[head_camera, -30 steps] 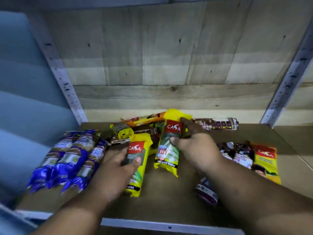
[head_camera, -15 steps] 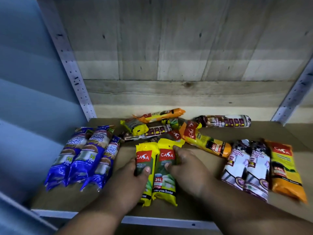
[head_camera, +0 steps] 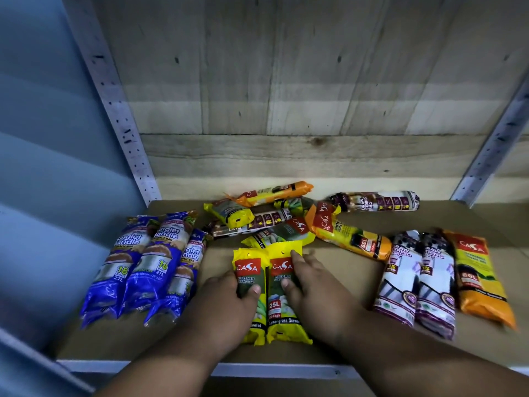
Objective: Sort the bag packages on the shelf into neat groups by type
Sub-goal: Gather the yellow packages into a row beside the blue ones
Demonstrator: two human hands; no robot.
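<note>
Two yellow CASA bag packages lie side by side at the shelf's front middle. My left hand (head_camera: 229, 305) grips the left yellow package (head_camera: 248, 267), thumb across its front. My right hand (head_camera: 312, 290) grips the right yellow package (head_camera: 282, 308), fingers on its right edge, thumb on its face. Three blue singlet-handle packages (head_camera: 143, 267) lie grouped at the left. Two purple-white draw-string packages (head_camera: 418, 282) and an orange 80L package (head_camera: 481, 282) lie at the right. A mixed pile (head_camera: 266, 216) of yellow, orange and brown packages sits behind my hands.
An orange 60L package (head_camera: 349, 236) lies slanted right of the pile, and a brown draw-string roll (head_camera: 378, 202) sits at the back. The brown shelf board (head_camera: 329, 348) ends in a metal front edge (head_camera: 286, 371). Perforated uprights (head_camera: 126, 133) flank a wooden back wall.
My right hand brought the second yellow package down from the pile and set it beside the first. Both hands now press the pair together near the front edge.
</note>
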